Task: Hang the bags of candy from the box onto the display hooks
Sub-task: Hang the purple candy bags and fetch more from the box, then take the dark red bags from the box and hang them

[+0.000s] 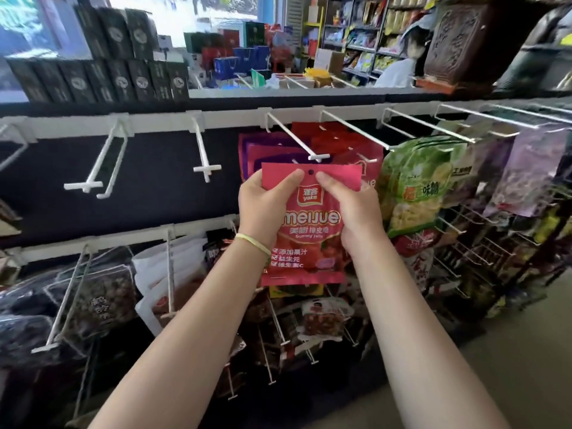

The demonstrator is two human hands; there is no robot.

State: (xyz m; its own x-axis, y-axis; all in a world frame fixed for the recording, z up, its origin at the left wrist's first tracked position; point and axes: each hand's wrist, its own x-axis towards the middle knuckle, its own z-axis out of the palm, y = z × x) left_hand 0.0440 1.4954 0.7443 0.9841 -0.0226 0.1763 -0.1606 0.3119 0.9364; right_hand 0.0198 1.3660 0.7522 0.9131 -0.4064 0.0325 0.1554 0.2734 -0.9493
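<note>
Both hands' grip, left [263, 205], right [353, 212], on pink "meijue Gummy jelly" bag [309, 230] below hook [315, 157].

1. The flat pink-red plastic candy bag [309, 224] carries white lettering and a red-and-white logo square.
2. The thin white metal display hook [294, 136] stands against a dark navy backboard [148, 168].
3. Right, a green-and-yellow puffy snack bag [418, 184].
4. Far left, black patterned cartons [102, 78].

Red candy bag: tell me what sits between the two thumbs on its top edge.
In the head view, only the bag's punched hang hole lies between them, on the red candy bag held by the left hand and right hand.
</note>
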